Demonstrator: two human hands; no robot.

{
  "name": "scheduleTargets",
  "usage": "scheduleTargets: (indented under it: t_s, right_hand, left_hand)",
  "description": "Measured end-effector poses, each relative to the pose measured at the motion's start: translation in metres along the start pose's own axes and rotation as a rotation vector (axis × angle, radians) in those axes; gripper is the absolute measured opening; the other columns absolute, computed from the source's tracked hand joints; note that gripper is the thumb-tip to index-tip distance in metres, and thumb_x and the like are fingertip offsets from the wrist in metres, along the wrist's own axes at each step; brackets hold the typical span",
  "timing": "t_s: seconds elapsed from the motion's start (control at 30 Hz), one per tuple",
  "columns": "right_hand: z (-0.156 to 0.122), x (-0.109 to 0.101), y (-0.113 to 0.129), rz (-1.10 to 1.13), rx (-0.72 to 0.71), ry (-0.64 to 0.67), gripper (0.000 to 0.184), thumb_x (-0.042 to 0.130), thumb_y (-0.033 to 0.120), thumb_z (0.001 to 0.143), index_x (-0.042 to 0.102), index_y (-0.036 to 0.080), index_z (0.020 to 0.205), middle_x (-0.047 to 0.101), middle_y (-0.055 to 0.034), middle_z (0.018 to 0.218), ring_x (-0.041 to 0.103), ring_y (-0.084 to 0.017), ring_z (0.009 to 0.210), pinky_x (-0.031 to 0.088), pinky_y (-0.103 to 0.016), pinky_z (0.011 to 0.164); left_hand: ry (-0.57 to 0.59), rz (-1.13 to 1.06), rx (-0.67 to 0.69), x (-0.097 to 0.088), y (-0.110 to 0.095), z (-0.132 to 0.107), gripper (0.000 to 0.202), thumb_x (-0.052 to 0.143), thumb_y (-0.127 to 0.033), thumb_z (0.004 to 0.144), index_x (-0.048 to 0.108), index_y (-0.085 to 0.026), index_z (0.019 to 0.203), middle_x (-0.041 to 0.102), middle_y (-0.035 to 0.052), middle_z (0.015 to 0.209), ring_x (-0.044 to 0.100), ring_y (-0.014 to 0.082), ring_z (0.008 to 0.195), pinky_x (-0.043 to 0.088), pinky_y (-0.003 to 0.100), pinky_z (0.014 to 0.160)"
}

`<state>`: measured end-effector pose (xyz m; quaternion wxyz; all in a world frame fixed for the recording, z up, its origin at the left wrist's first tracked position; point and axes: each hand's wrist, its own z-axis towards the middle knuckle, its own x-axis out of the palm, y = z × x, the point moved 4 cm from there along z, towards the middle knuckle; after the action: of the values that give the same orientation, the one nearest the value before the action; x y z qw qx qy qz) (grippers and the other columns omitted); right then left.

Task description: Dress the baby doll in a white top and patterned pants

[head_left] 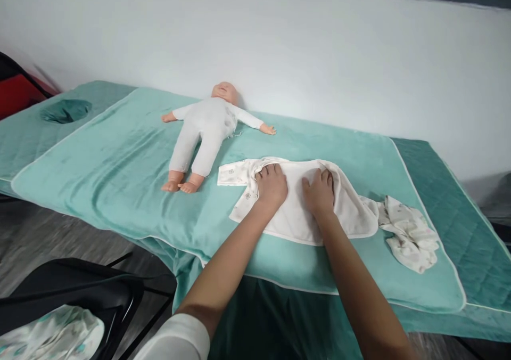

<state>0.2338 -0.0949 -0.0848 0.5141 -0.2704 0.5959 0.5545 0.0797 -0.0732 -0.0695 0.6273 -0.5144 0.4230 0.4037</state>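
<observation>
A white baby shirt (295, 221) with small printed figures lies spread open on the green cover, its plain inside facing up. My left hand (272, 187) is on its left part, fingers curled on the fabric near the patterned sleeve. Lower right of it, my right hand (320, 192) has its fingers bent at the folded edge of the right flap; the fingertips are partly hidden. A baby doll (209, 117) in a white body lies on its back farther left, arms spread, apart from both hands.
A crumpled patterned cloth (413, 235) touches the shirt's right end. The green cover (131, 157) lies over a massage table with a face hole (66, 111) at left. A white wall runs behind. At lower left, a black chair (80, 280) holds another patterned cloth (56, 333).
</observation>
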Motion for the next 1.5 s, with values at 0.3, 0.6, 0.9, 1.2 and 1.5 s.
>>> scheduleTargets:
  t_s: [0.3,0.6,0.9,1.2,1.5]
  right_hand:
    - [0.018,-0.011,0.002,-0.087,-0.015,-0.076,0.072,0.038,0.040,0.097,0.022,0.005,0.158,0.030,-0.0305,0.156,0.029,-0.044,0.145,0.026,-0.058,0.115]
    - [0.066,-0.004,-0.001,-0.110,-0.027,-0.076,0.069,0.036,0.042,0.099,0.025,0.005,0.156,0.030,-0.0299,0.156,0.028,-0.042,0.146,0.027,-0.056,0.115]
    - [0.072,0.011,-0.008,-0.209,-0.082,-0.023,0.065,0.028,0.041,0.102,0.038,-0.003,0.149,0.046,-0.0318,0.146,0.042,-0.041,0.138,0.033,-0.052,0.113]
    - [0.045,0.020,0.003,-0.277,-0.351,0.023,0.063,0.026,0.040,0.104,0.041,0.001,0.150,0.034,-0.0259,0.160,0.031,-0.034,0.151,0.030,-0.050,0.119]
    - [-0.003,0.017,0.004,-0.138,-0.447,0.060,0.062,0.034,0.043,0.103,0.043,0.003,0.149,0.032,-0.0253,0.161,0.027,-0.035,0.152,0.028,-0.054,0.121]
  left_hand:
    - [0.005,-0.050,-0.005,0.001,-0.003,0.032,0.053,0.038,-0.030,0.099,0.038,-0.020,0.151,0.049,0.0205,0.146,0.046,0.0378,0.135,0.035,0.065,0.108]
    - [0.009,-0.059,0.028,0.014,-0.004,0.080,0.056,0.030,-0.038,0.102,0.035,-0.017,0.154,0.048,0.0197,0.150,0.048,0.0370,0.135,0.030,0.067,0.112]
    - [0.058,0.004,0.017,0.028,0.002,0.082,0.061,0.022,-0.044,0.103,0.038,-0.010,0.152,0.048,0.0181,0.154,0.047,0.0345,0.139,0.029,0.057,0.118]
    - [-0.057,0.032,0.159,0.021,-0.002,0.034,0.062,0.030,-0.039,0.103,0.043,0.003,0.147,0.039,0.0223,0.159,0.032,0.0329,0.151,0.020,0.048,0.127]
    - [-0.395,-0.137,0.206,-0.013,0.049,-0.054,0.040,0.046,-0.012,0.094,0.057,-0.014,0.132,0.053,0.0140,0.148,0.038,0.0305,0.146,0.033,0.054,0.122]
